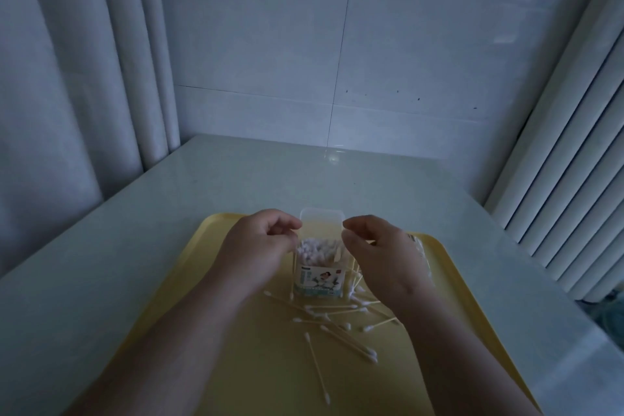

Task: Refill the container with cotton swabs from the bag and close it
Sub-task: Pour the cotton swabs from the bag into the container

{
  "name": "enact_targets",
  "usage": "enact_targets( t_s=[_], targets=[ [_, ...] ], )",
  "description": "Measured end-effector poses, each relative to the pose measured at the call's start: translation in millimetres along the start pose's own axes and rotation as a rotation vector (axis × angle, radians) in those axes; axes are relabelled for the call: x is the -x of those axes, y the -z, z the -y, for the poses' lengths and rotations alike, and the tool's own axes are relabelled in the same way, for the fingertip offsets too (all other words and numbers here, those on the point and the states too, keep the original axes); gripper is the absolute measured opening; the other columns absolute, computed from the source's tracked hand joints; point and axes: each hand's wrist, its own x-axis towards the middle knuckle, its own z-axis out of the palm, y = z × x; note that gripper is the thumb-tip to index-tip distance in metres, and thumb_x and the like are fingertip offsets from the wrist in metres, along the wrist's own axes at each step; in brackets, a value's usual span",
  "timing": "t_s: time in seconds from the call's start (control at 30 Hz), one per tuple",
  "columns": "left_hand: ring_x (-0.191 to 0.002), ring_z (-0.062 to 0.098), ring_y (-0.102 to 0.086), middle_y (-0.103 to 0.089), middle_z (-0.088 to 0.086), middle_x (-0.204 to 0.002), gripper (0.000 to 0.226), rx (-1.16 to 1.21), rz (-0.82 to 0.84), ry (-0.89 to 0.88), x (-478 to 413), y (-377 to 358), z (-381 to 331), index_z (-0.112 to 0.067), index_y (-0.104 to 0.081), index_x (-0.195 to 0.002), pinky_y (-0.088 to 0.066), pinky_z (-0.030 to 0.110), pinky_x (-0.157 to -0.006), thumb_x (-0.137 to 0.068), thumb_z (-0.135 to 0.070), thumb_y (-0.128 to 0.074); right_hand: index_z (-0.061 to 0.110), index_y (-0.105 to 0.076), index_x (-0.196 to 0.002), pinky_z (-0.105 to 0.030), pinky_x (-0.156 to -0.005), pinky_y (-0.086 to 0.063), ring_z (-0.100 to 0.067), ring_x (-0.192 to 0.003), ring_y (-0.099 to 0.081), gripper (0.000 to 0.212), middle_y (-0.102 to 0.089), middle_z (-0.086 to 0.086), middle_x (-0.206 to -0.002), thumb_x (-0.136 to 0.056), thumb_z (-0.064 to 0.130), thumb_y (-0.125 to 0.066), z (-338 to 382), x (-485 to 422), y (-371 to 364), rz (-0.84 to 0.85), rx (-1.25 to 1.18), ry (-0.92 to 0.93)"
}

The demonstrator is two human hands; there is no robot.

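Container [319, 275] packed, lid [320, 223] up; left hand [263, 243] and right hand [378, 250] pinch its edges. Stray swabs [337, 317] on tray [169, 331]; closing left.

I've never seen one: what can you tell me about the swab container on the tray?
The container is a small clear plastic box, upright on the yellow tray, with a printed label in front. Its lid stands open at the back. White-tipped swabs fill it. The left hand and right hand flank the lid; contact is unclear. Loose swabs lie round its base.
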Motion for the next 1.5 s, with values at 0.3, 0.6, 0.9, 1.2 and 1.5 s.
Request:
enact_targets(
  t_s=[0.3, 0.6, 0.9, 1.2, 1.5],
  targets=[
    [-0.072, 0.020, -0.065, -0.070, -0.003, -0.078, 0.039, -0.142, 0.087, -0.039, 0, 5, 0, -0.036, -0.063, -0.093, -0.055, 0.041, -0.066, -0.074, -0.002, -0.066, 0.032, -0.052, -0.115, -0.029, -0.060, -0.050, -0.014, -0.074, -0.067, 0.027, -0.069, 0.005, -0.093, -0.089, 0.031, -0.059, -2, -1, -4, 0.116, -0.030, -0.075],
    [-0.061, 0.018, -0.056, -0.066, -0.001, -0.073, 0.022, -0.288, 0.055, -0.052, -4, 3, 12, -0.028, -0.051, -0.083, -0.038, 0.027, -0.052, -0.079, -0.011, -0.063, 0.029, -0.052, -0.118, -0.040, -0.068, -0.058, -0.016, -0.071, -0.068, 0.031, -0.070, 0.004, -0.088, -0.087, 0.030, -0.059, -3, -1, -6, 0.125, -0.030, -0.089],
    [-0.082, 0.019, -0.063, -0.067, -0.009, -0.089, 0.031, -0.205, -0.030, 0.017, -7, 4, 8, -0.030, -0.059, -0.089, -0.052, 0.036, -0.072, -0.080, -0.001, -0.052, 0.025, -0.051, -0.126, -0.039, -0.071, -0.056, -0.016, -0.073, -0.068, 0.037, -0.069, 0.006, -0.087, -0.089, 0.031, -0.057, -2, 0, -6, 0.141, -0.086, -0.111],
    [-0.073, 0.018, -0.064, -0.069, -0.003, -0.081, 0.032, -0.294, 0.096, 0.050, -9, 1, 17, -0.032, -0.056, -0.101, -0.042, 0.027, -0.058, -0.080, -0.010, -0.063, 0.023, -0.051, -0.130, -0.037, -0.068, -0.053, -0.011, -0.059, -0.062, 0.042, -0.070, 0.002, -0.093, -0.089, 0.027, -0.057, -1, 0, -9, 0.168, -0.116, -0.120],
    [-0.083, 0.021, -0.061, -0.064, -0.006, -0.096, 0.030, -0.407, 0.087, 0.056, -5, 2, 12, -0.033, -0.055, -0.104, -0.047, 0.032, -0.067, -0.082, -0.013, -0.054, 0.022, -0.047, -0.130, -0.032, -0.056, -0.046, -0.012, -0.053, -0.056, 0.044, -0.068, -0.003, -0.088, -0.088, 0.014, -0.058, 1, -1, -9, 0.176, -0.320, -0.202]
  ],
)
